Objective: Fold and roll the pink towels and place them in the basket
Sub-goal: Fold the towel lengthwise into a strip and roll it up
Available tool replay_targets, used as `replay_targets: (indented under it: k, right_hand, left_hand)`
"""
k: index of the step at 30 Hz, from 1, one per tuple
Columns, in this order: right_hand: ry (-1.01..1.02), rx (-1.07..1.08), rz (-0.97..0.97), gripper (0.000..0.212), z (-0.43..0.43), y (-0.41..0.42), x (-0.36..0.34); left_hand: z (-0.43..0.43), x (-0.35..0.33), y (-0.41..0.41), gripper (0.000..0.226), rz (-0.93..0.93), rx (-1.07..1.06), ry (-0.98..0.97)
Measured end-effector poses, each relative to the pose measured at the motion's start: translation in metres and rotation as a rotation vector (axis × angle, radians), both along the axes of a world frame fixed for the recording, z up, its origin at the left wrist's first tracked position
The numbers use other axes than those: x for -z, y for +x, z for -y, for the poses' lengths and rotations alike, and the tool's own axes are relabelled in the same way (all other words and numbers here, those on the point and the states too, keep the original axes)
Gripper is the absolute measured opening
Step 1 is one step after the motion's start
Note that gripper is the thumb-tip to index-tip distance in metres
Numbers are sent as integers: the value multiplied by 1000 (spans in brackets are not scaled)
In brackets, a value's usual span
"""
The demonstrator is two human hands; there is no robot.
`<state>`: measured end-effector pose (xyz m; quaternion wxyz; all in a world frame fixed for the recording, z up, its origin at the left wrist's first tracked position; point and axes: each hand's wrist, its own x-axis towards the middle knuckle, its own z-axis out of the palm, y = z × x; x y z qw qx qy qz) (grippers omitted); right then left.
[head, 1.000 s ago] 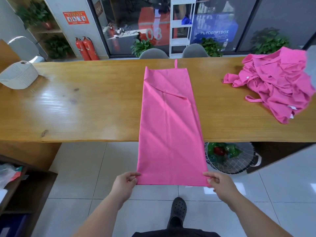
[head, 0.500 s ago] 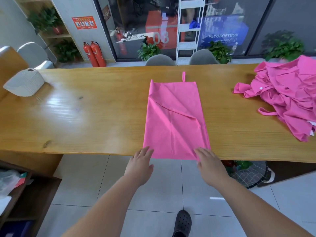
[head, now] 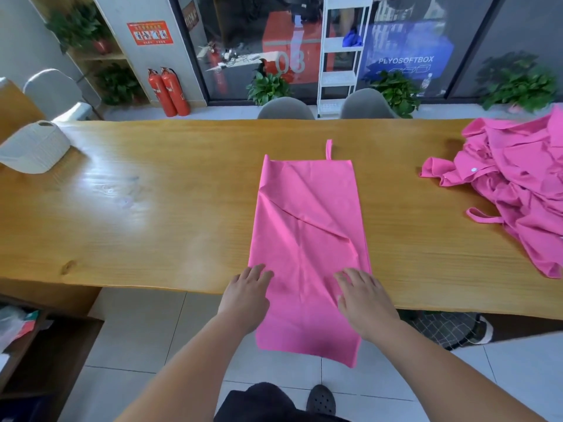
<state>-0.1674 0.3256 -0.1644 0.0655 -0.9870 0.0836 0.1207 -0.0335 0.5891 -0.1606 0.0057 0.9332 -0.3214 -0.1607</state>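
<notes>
A folded pink towel [head: 307,226] lay at frame centre on the wooden table [head: 152,208], its near end hanging off. The left hand [head: 245,295] and right hand [head: 364,295] pressed it, fingers straight. A white basket [head: 33,147] sat upper left.

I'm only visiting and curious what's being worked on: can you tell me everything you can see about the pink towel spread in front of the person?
The pink towel is a long, narrow strip of thin, smooth-looking cloth, lying across the wooden table. A small hanging loop sticks out from its far edge, and diagonal creases cross it. Its near end hangs over the table's front edge. The left hand and right hand rest flat on it near that edge.
</notes>
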Motion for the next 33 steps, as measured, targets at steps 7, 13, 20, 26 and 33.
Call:
replay_targets:
  k: [7, 13, 20, 26, 33]
  right_hand:
    - [-61, -2, 28, 49, -2, 9, 6]
    - [-114, 8, 110, 40, -1, 57, 6]
    - [61, -114, -176, 62, -9, 165, -22]
    - [42, -175, -249, 63, -21, 208, -14]
    - [88, -130, -140, 62, -9, 220, -12]
  left_hand:
    - [-6, 8, 16, 41, -7, 68, -66]
    - [-5, 16, 61, 37, 13, 100, -176]
    - [27, -3, 140, 56, 6, -43, -217]
    - [35, 3, 177, 56, -38, -38, -243]
    - [37, 14, 195, 57, -75, -54, -334]
